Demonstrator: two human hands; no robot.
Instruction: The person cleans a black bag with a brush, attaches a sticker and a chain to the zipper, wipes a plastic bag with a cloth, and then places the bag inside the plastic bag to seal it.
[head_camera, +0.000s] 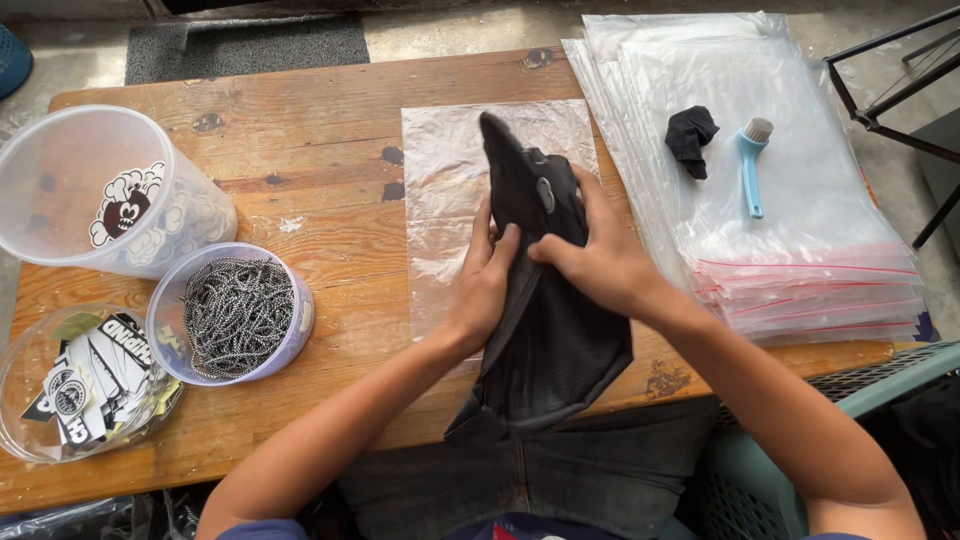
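Pinching the black garment (545, 300) with both hands, left hand (487, 285) and right hand (597, 262), fingers pressed on cloth. Keep it centred over the clear bag (445, 170) on the bench (300, 130); smooth folds flat.

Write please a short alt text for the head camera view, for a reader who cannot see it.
Two bare hands, left hand and right hand, hold a folded black garment over a clear plastic bag on a wooden table. A stack of zip bags lies right, three plastic tubs left.

Stack of clear zip bags (800, 270) right, black-white stickers (85, 385) left
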